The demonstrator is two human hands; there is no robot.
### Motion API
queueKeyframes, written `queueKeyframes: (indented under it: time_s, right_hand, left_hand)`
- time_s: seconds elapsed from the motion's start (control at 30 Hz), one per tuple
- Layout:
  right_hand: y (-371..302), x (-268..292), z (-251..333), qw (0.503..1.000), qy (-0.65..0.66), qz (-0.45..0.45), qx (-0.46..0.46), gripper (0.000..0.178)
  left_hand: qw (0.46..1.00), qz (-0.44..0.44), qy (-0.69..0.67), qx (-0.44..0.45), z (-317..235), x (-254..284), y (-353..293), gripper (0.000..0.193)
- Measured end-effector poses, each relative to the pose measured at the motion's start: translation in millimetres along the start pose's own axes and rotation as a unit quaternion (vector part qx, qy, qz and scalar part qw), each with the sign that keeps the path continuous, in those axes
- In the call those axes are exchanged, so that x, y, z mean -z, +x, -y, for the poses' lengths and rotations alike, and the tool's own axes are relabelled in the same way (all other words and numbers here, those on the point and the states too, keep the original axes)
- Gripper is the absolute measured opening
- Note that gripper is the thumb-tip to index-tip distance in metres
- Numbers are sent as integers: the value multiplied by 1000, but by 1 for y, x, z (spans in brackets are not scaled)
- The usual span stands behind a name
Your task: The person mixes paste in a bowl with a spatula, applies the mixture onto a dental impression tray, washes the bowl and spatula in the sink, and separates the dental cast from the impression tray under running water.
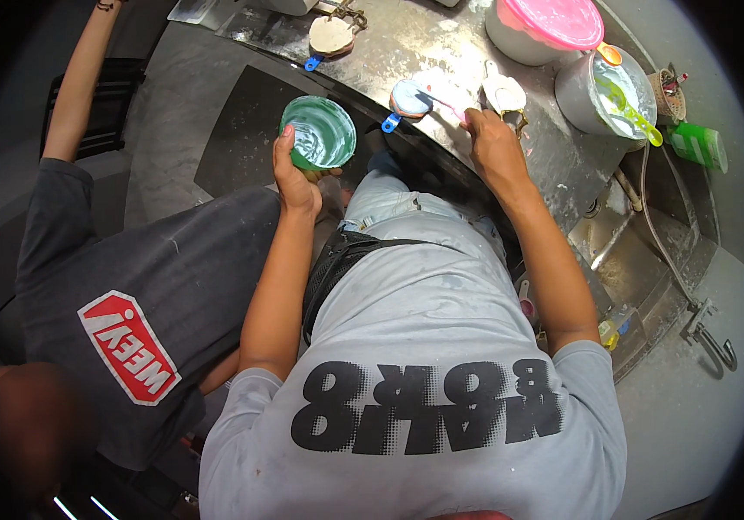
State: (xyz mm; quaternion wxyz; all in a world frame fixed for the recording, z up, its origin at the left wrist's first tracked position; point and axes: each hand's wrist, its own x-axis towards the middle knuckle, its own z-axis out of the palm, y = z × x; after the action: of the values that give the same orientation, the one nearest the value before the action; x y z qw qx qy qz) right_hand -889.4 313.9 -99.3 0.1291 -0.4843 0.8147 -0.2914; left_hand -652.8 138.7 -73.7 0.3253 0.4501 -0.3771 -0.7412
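Note:
My left hand (pixel 295 176) grips a green bowl (pixel 307 161) by its side, thumb at the rim. Streaks of white, paste-like stuff coat the inside of the bowl, which is held off the bench's front edge. In my closed right hand (pixel 495 143) is a thin pink-handled tool (pixel 447 105). Its far end reaches a small round mould (pixel 410 100) with a pale surface and a blue clip or tab at the bench edge; the tip's shape is unclear. A second pale, roundish piece (pixel 505 93) lies just beyond my right hand.
Another round piece (pixel 331 35) with a blue tab sits further left on the metal bench (pixel 389 43). At the back right stand a pink-lidded tub (pixel 528 39) and a white bucket (pixel 576 100) holding a green scoop. A sink (pixel 619 243) lies right. A co-worker (pixel 155 286) in dark grey is close on my left.

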Motion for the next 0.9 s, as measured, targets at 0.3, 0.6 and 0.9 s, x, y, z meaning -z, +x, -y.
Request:
queueKeyframes:
  time_s: [0.3, 0.6, 0.9]
  right_hand:
    - [2, 26, 28, 997, 65, -28, -20, 15]
    - [-38, 86, 81, 982, 155, 100, 47, 45]
    - [-147, 254, 10, 943, 249, -158, -153, 53]
  left_hand:
    - [999, 14, 12, 37, -11, 0, 8, 43]
    - [928, 315, 6, 199, 32, -44, 1, 35]
    - [819, 386, -239, 351, 12, -103, -23, 62]
